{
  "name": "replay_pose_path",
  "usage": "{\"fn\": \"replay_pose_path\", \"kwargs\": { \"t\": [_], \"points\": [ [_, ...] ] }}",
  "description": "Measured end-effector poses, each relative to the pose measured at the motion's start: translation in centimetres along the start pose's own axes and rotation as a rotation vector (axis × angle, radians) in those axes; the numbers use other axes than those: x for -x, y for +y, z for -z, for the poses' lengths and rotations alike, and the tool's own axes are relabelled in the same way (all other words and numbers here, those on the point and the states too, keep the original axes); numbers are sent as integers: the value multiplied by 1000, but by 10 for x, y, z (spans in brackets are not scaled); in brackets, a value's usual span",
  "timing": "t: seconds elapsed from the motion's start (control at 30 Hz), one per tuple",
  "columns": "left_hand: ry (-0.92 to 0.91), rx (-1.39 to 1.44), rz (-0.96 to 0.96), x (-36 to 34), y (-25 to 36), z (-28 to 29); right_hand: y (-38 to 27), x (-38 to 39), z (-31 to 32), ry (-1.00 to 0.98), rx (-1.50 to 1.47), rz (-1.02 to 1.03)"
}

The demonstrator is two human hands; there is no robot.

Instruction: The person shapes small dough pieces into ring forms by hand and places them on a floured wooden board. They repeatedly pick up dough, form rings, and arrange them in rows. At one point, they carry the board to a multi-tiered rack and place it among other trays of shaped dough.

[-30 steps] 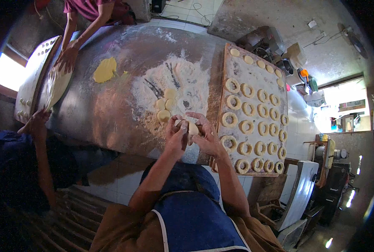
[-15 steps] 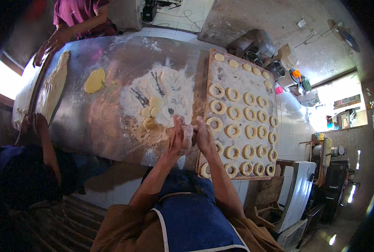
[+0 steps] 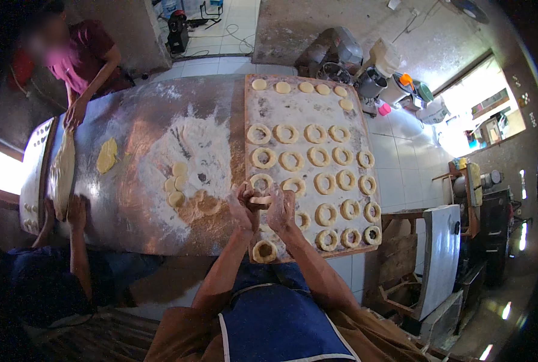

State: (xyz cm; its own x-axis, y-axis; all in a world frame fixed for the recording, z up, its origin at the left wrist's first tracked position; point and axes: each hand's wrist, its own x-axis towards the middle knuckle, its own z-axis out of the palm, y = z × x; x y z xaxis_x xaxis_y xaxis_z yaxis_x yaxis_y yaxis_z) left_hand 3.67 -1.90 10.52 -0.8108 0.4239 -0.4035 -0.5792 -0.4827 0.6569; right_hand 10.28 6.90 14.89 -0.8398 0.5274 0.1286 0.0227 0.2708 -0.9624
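A pale piece of dough [image 3: 260, 200] is stretched between my two hands, over the left edge of a floured wooden board [image 3: 299, 108]. My left hand [image 3: 243, 209] grips its left end and my right hand [image 3: 282, 209] its right end; the fingers hide much of its shape. Under and beyond them, rows of dough rings [image 3: 292, 161] lie on the board. Several flat dough discs [image 3: 305, 87] line its far edge. To the left, a small cluster of dough discs [image 3: 176, 198] rests on scattered flour [image 3: 190, 142] on the metal table.
The metal table [image 3: 154, 235] extends left, bearing a yellow lump [image 3: 106, 155] and a long dough sheet [image 3: 62, 166]. Two people work at its left end, one far [image 3: 91, 51], one near [image 3: 79, 211]. Pots and buckets [image 3: 371, 83] stand beyond the board; a white panel [image 3: 439, 259] stands at right.
My hands have moved right, from the flour's edge to over the board, with the dough now visible between them. The view has shifted right. At the left, the dough sheet has been moved and narrowed.
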Motion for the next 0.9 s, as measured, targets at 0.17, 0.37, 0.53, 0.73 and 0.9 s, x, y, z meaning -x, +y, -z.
{"fn": "replay_pose_path", "kwargs": {
  "t": [0.17, 0.37, 0.53, 0.73, 0.9],
  "points": [
    [-86, -603, -343, -5, -24, -20, 29, 0, 28, 17, 177, 87],
    [-1, -120, -131, 21, -17, -78, -31, 0, 70, 8, 64, 69],
    [0, -212, -294, -5, -55, -66, -55, -14, 114, 83, 25, 382],
    [-356, -1136, -525, 2, -51, -123, -6, -20, 152, -73, 126, 183],
    [-256, -125, -162, -8, -95, -164, 30, -25, 179, 25, 166, 191]
  ]
}}
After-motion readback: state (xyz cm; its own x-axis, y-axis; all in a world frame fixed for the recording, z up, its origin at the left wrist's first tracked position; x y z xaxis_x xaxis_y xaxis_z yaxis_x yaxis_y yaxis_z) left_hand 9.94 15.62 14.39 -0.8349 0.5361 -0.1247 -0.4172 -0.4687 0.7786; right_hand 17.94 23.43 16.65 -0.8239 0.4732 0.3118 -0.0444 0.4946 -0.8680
